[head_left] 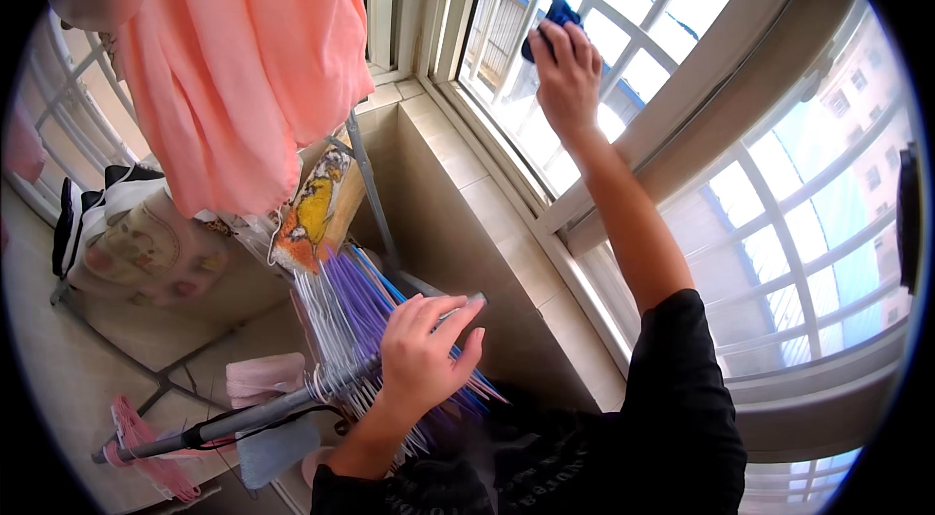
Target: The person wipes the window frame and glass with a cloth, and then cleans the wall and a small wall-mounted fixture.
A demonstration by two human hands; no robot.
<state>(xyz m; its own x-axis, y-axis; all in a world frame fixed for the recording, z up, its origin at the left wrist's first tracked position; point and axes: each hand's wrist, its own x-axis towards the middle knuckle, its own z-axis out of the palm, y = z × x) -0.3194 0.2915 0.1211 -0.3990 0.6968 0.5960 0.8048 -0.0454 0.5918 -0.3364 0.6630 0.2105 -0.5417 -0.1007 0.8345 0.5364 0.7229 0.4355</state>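
Note:
My right hand [570,80] is raised to the window pane [504,128] and grips a bunched dark blue cloth [559,11] against the glass. Lower down, my left hand [427,354] is over the grey metal bar [248,418] of a drying rack, with its thumb apart from the fingers. It covers part of the bar near its end; whether it touches the bar is unclear. Many white, purple and blue hangers [343,303] hang on the bar right beside this hand.
A pink curtain-like cloth [248,62] hangs at upper left. White-and-black shoes [80,223] and a cartoon-print bag [153,237] are below it. Pink hangers [146,449] and a light blue towel [277,449] hang lower left. The tiled sill [482,201] runs under the barred, sliding window.

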